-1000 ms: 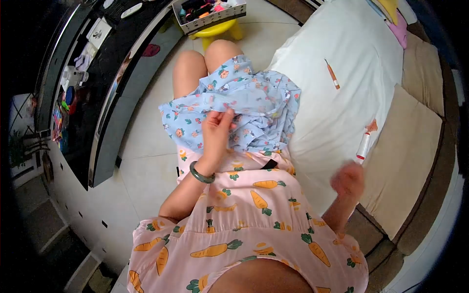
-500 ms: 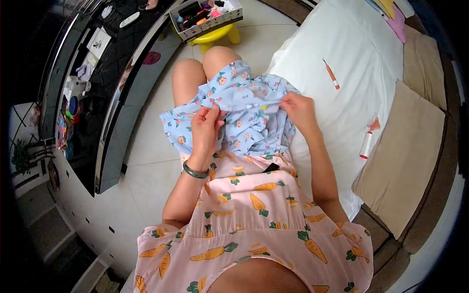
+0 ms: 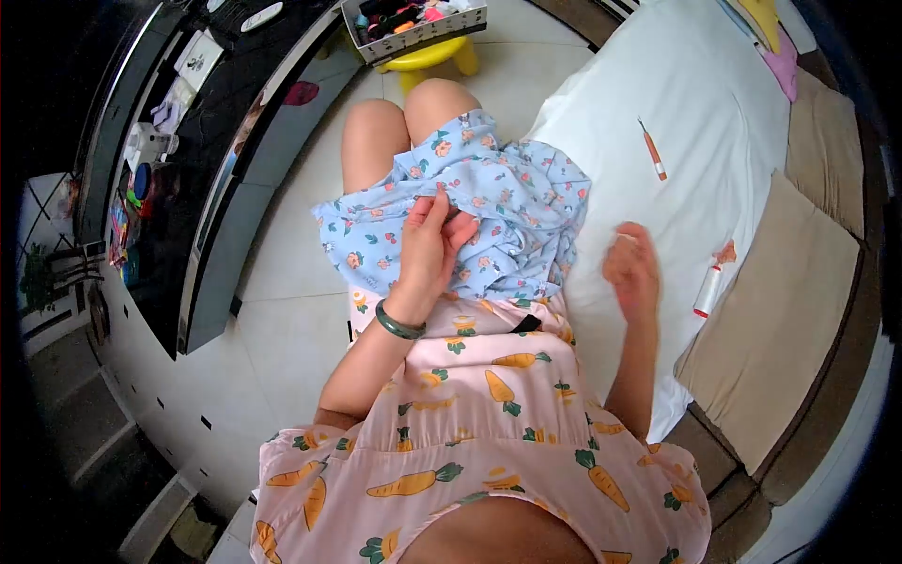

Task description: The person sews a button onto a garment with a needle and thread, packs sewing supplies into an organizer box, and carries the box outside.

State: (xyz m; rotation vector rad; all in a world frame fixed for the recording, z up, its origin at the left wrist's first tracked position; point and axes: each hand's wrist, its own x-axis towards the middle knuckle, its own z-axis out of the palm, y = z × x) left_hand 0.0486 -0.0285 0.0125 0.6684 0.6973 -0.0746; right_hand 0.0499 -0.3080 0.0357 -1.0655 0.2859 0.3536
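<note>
Across my lap lies a bunched light blue cloth [image 3: 526,211] printed with flowers and cherries. My left hand [image 3: 434,244] pinches a fold of it between thumb and fingers. My right hand [image 3: 632,273] is away from the cloth, above the white sheet to the right. Its fingers are drawn together; whatever they hold, if anything, is too small to make out. Beyond it on the sheet are a thin pointed tool with an orange-brown handle [image 3: 655,155] and a spool of white thread [image 3: 708,291] with red ends.
A patterned box [image 3: 427,36] of coloured sewing odds and ends sits on a yellow stool [image 3: 427,58] past my knees. A glossy black cabinet [image 3: 225,122] runs along the left. Beige cushions [image 3: 775,320] lie on the brown sofa at right.
My right hand has let go of the cloth and swung out to the right over the sheet. My left hand has shifted slightly right, still on the cloth.
</note>
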